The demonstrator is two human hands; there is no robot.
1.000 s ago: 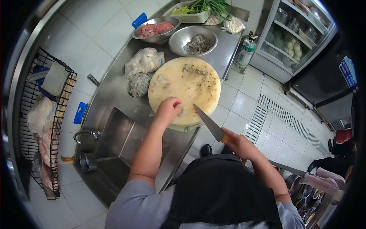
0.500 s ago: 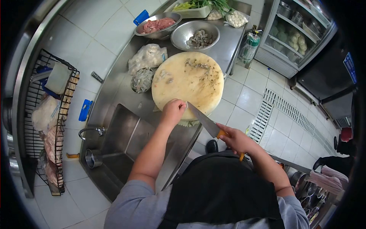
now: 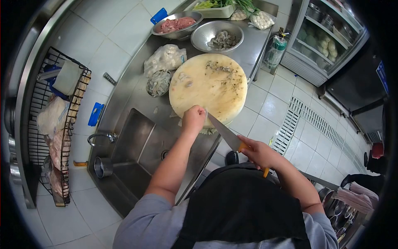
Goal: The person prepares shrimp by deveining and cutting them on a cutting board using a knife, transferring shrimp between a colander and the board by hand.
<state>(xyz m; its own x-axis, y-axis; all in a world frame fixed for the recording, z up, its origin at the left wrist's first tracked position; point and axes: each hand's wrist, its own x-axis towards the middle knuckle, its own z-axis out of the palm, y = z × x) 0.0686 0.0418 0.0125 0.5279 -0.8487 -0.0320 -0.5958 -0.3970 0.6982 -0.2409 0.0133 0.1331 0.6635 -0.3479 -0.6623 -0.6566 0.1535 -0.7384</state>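
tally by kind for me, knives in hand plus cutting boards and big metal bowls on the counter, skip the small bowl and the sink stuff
Orange-handled steel knife, in the right hand: 1
Thick round cream cutting board: 1
Big round metal bowls (a solid bowl, a perforated bowl): 2
Total: 4

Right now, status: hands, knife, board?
Right hand gripping orange-handled knife. Left hand curled at knife's tip, contents unclear. Cutting board carries dark scraps. In the way: left hand, close to blade.
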